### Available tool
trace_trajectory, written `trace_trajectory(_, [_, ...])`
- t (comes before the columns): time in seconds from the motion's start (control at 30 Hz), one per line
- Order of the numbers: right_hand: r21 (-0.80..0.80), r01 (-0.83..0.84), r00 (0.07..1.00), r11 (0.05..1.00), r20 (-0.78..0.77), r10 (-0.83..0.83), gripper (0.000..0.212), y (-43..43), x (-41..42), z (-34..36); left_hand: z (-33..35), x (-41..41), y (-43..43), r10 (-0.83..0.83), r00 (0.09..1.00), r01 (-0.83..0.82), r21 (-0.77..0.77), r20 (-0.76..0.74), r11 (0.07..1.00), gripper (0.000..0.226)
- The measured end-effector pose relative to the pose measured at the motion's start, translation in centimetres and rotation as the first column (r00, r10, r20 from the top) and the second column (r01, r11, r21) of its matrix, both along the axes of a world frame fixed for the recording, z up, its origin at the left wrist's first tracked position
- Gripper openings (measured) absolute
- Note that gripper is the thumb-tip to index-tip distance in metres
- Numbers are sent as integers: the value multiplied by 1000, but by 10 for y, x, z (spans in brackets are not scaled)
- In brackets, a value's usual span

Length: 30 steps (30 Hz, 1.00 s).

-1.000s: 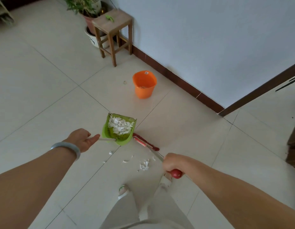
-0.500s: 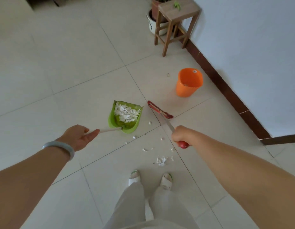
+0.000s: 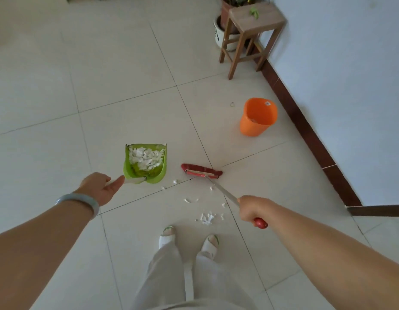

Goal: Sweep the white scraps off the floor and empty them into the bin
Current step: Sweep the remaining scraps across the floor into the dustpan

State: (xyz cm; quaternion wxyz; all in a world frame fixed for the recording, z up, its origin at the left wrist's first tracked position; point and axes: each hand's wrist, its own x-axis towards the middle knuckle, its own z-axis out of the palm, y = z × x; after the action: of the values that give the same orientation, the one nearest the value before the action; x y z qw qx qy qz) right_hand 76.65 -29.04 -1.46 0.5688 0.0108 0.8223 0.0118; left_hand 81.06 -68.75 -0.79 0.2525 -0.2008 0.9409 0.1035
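Head camera shows the left hand (image 3: 100,189) curled round the handle of the green dustpan (image 3: 145,163), the right hand (image 3: 252,209) fisted on the broom (image 3: 202,172) just right of that dustpan, and featherlight white scraps (image 3: 207,218) lying near it, likely to scatter unless the shaft is gripped low and stroked gently.

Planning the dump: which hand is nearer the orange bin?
Right. The right hand, gripping the broom, is back from the orange bin; the left hand, holding the dustpan, is far to its left.
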Motion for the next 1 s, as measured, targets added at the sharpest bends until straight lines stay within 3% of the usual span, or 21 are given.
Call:
trace_trajectory(0.2, [4, -77, 997, 997, 3, 77, 47, 42, 11, 17, -2, 6, 26, 85, 996, -84, 27, -28, 996, 59])
trace_trajectory(0.33, [-168, 258, 966, 951, 14, -260, 41, 52, 4, 29, 4, 10, 33, 117, 992, -115, 38, -53, 993, 61])
trace_trajectory(0.47, [-265, 627, 776, 732, 129, -617, 11, 40, 4, 32, 13, 16, 32, 151, 984, -147, 45, -98, 988, 62])
trace_trajectory(0.53, [-296, 764, 637, 573, 204, -744, 11, 29, 2, 25, 18, 17, 26, 170, 978, -164, 60, -124, 985, 62])
trace_trajectory(0.63, [-317, 873, 467, 370, 327, -822, 15, 3, 6, 17, 25, 21, 10, 190, 970, -179, 81, -154, 980, 63])
trace_trajectory(0.8, [-293, 942, 291, 165, 467, -835, 9, -48, 18, 9, 31, 25, -28, 266, 948, -242, 151, -171, 958, 58])
trace_trajectory(0.87, [-278, 951, 260, 132, 495, -829, 7, -70, 26, 7, 35, 31, -47, 282, 941, -236, 232, -187, 943, 58])
trace_trajectory(0.93, [-261, 958, 244, 120, 519, -819, 7, -96, 35, 5, 37, 42, -66, 179, 955, -132, 200, -237, 971, 64])
trace_trajectory(1.0, [-241, 944, 320, 226, 494, -808, 4, -119, 46, 0, 38, 51, -83, 137, 960, -95, 177, -246, 980, 62])
